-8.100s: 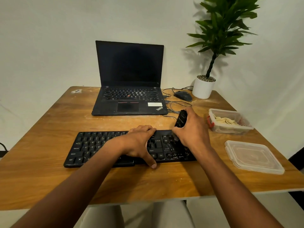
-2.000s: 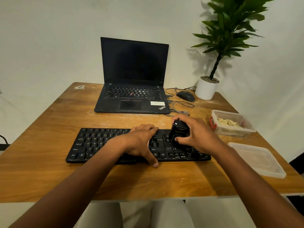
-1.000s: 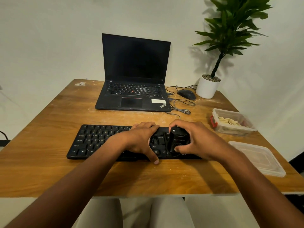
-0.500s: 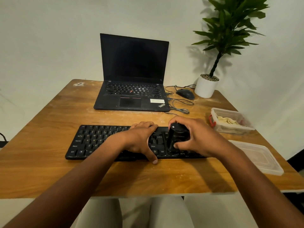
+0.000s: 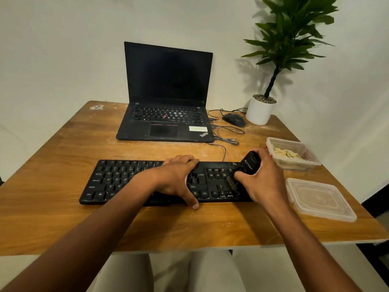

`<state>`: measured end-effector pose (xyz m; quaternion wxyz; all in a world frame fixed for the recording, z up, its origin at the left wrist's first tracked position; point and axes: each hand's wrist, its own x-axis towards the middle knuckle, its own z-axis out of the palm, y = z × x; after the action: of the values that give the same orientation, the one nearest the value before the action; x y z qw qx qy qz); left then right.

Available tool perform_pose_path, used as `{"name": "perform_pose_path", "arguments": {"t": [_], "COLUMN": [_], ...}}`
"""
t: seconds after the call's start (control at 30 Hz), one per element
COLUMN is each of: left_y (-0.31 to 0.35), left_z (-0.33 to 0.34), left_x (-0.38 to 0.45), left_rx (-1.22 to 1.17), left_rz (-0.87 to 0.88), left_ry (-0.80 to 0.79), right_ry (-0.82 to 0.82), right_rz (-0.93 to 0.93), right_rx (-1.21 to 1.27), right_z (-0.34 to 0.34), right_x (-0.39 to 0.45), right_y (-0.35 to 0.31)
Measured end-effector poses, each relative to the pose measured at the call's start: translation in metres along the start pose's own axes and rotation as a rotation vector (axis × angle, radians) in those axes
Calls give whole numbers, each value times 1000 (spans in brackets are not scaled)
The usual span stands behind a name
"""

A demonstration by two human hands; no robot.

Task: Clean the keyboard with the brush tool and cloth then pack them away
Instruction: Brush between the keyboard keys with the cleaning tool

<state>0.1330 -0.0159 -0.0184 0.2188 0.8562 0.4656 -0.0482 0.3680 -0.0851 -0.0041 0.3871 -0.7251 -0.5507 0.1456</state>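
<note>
A black keyboard [image 5: 117, 182] lies across the front of the wooden table [image 5: 63, 148]. My left hand [image 5: 176, 178] rests flat on its middle keys, thumb over the front edge. My right hand [image 5: 263, 180] grips a black brush tool [image 5: 248, 164] over the keyboard's right end; its bristles touch the keys near the arrow block. A pale cloth [image 5: 286, 153] lies inside a clear plastic container [image 5: 311, 163] to the right.
The container's clear lid [image 5: 320, 199] lies at the table's right front. An open black laptop [image 5: 166, 123] stands behind the keyboard. A mouse [image 5: 233, 120] with loose cables and a potted plant [image 5: 261, 110] occupy the back right corner.
My right hand has carried the brush tool rightward along the keyboard, from near the middle to its right end. The left hand has stayed on the keys.
</note>
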Motion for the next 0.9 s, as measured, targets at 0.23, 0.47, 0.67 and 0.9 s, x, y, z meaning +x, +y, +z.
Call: {"name": "perform_pose_path", "arguments": {"t": [0.23, 0.47, 0.67, 0.9], "left_y": [1, 1, 1, 1], "left_z": [0, -1, -1, -1], "left_x": [0, 0, 0, 0], "left_rx": [8, 7, 6, 7], "left_rz": [-8, -6, -14, -10], "left_ry": [0, -1, -1, -5], "right_ry": [-48, 23, -14, 6], "right_rz": [-64, -117, -120, -129], "right_rx": [80, -181, -3, -116], "right_z": [15, 3, 10, 5], "right_x": [-12, -13, -15, -16], "right_y": [-17, -12, -21, -15]}}
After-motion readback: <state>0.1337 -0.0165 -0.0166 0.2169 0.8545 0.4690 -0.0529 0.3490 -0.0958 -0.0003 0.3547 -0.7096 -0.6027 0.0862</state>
